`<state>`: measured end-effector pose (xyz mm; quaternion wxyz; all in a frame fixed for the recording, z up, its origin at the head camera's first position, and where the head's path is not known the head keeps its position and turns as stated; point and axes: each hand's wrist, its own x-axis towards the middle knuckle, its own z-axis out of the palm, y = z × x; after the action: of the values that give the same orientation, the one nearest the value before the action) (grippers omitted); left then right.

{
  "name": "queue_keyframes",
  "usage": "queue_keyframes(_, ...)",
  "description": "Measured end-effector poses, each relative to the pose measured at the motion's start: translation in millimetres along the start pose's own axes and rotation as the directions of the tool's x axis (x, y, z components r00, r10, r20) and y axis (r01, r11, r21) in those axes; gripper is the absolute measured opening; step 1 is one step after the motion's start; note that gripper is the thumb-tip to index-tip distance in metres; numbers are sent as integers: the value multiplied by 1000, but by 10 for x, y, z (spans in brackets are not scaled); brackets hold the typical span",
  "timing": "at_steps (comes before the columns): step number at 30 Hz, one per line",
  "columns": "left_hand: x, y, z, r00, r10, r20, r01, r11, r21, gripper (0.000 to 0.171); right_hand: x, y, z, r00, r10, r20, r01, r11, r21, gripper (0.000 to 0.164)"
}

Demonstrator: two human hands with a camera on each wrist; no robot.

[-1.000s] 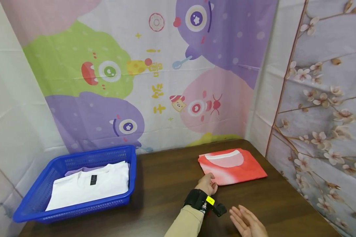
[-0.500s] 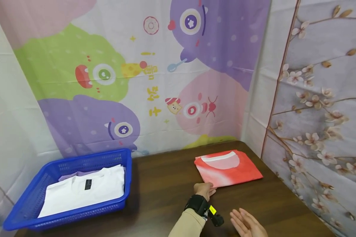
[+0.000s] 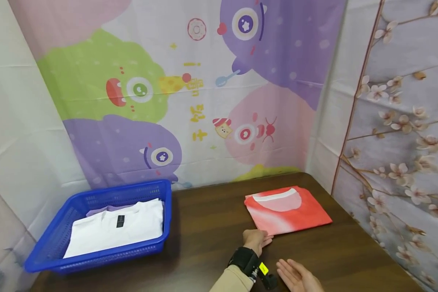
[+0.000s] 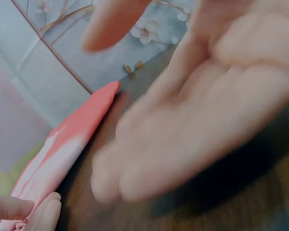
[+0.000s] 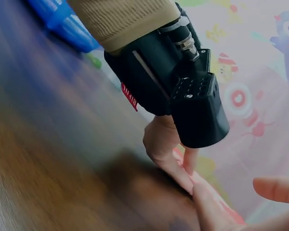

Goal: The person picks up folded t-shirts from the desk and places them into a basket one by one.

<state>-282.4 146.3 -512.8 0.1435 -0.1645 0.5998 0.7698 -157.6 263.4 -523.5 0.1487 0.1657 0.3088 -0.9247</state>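
Note:
A folded red-and-white T-shirt (image 3: 310, 209) lies on the right part of the brown table, its white neckband on the far side. My left hand (image 3: 255, 240), with a black camera strap at the wrist, pinches the shirt's near left corner; in the left wrist view its thumb and fingers (image 4: 47, 214) close on the cloth edge. Just to the right, my right hand (image 3: 298, 276) is held with straight fingers and the palm turned inward, holding nothing. It fills much of the left wrist view, blurred, and shows in part at the lower right of the right wrist view.
On the left of the table stands a blue plastic basket (image 3: 168, 211). Inside are a folded white T-shirt (image 3: 131, 233) and a purple garment (image 3: 107, 209) behind it. A cartoon-print curtain (image 3: 200, 154) hangs along the back, a floral one (image 3: 405, 142) on the right.
My left hand has shifted from the shirt's left edge to a pinch on its near corner. The shirt has slid slightly toward me. My right hand stays nearly in place, fingers straight.

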Motion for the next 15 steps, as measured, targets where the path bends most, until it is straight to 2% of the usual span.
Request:
queue_keyframes(5,-73,-1,-130,1000,6,14,-6,1000,10,38,146,-5,87,991,-40,-129,36,999,-34,24)
queue_keyframes(8,-110,-14,-201,1000,12,21,-12,1000,9,39,240,-102,126,981,-74,-181,61,995,-81,48)
queue_keyframes(11,-133,-38,-270,1000,16,26,-16,1000,-2,39,360,-238,158,978,-87,-192,57,986,-156,71)
queue_keyframes(15,-147,-58,-332,999,31,26,-30,999,-19,37,545,-463,178,957,-112,-267,51,973,-226,77)
